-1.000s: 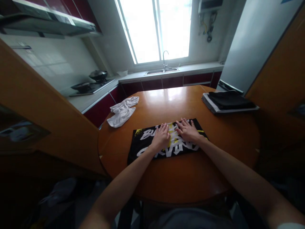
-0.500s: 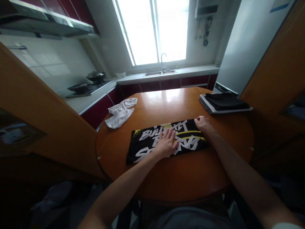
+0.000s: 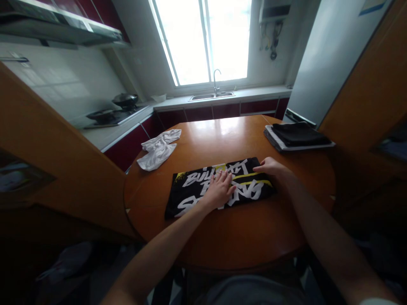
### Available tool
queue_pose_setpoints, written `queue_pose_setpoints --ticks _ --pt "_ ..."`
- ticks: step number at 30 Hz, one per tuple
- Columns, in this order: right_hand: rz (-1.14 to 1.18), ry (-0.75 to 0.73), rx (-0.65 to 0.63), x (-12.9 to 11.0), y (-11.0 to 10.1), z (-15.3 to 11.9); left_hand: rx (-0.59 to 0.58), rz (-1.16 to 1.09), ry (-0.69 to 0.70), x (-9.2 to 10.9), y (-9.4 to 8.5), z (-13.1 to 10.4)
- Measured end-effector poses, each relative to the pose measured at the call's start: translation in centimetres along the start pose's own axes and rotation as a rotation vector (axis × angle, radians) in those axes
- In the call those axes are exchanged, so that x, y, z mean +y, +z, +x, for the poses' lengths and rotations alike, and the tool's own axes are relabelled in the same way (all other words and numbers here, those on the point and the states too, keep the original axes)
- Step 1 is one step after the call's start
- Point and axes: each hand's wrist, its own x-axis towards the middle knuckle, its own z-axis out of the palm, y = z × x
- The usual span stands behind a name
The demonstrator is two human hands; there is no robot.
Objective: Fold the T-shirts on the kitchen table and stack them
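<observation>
Head view: folded black cloth garment with white lettering and yellow streaks lies flat on round-edged glossy brown wooden table, between us and window. Our left hand rests open on its lettering, palm down, fingers slightly spread, gripping nothing. Our right hand touches its right edge, fingers bent, thumb side partly hidden; cannot tell whether cloth is pinched. Crumpled white cloth lies near table's left edge, folded dark and white fabric stack at right.
</observation>
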Motion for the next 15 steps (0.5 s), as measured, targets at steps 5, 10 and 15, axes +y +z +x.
queue_pose_setpoints --ticks 5,10,15 --pt "0.151 -0.009 -0.097 -1.2 -0.3 -1.1 0.088 -0.028 0.015 0.1 -0.3 0.1" --pt "0.274 -0.014 -0.122 -2.3 -0.6 -2.3 0.258 -0.238 0.085 0.3 -1.0 0.6" --pt "0.436 -0.2 -0.192 -4.5 0.4 -3.9 0.338 -0.701 0.138 0.4 -0.9 1.1"
